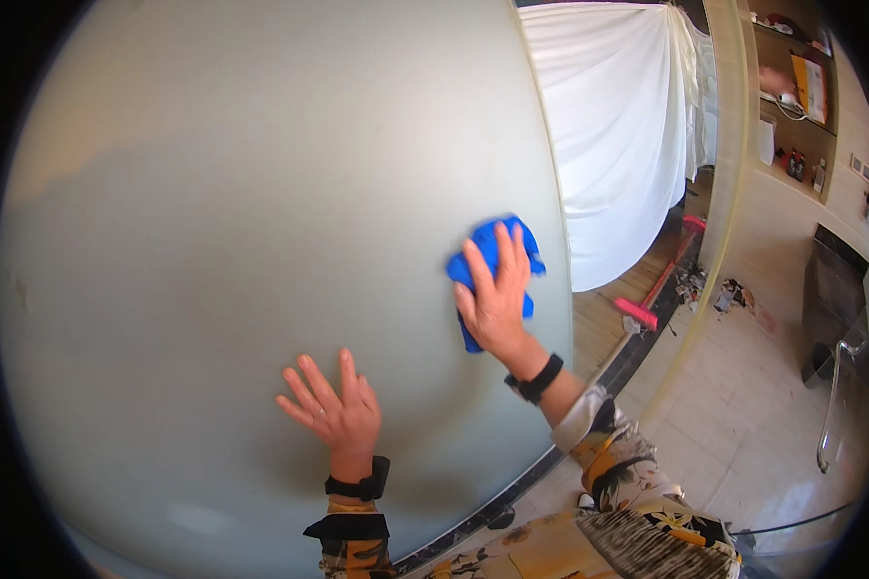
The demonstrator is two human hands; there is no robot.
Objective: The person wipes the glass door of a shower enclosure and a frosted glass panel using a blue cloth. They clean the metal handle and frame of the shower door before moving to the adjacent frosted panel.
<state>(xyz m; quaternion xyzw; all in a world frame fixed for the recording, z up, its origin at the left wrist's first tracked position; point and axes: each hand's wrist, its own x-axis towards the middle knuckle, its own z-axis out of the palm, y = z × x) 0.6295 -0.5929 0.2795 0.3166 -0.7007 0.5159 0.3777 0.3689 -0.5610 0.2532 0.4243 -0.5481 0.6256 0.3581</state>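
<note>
A large frosted glass panel (261,181) fills most of the view in front of me. My right hand (498,304) presses a crumpled blue cloth (478,250) against the glass, close to the panel's right edge. The fingers spread over the cloth and cover part of it. Lower and to the left, my left hand (337,405) holds nothing; its fingers are apart and it is at the glass, though contact is hard to make out. Both wrists wear black bands.
Beyond the panel's edge hangs a white sheet (608,130). A red broom (637,313) lies on the floor by a dark threshold, with debris (731,295) nearby. Wall shelves (796,137) hold bottles and other items. At right stands a glass-topped piece with a metal handle (833,405).
</note>
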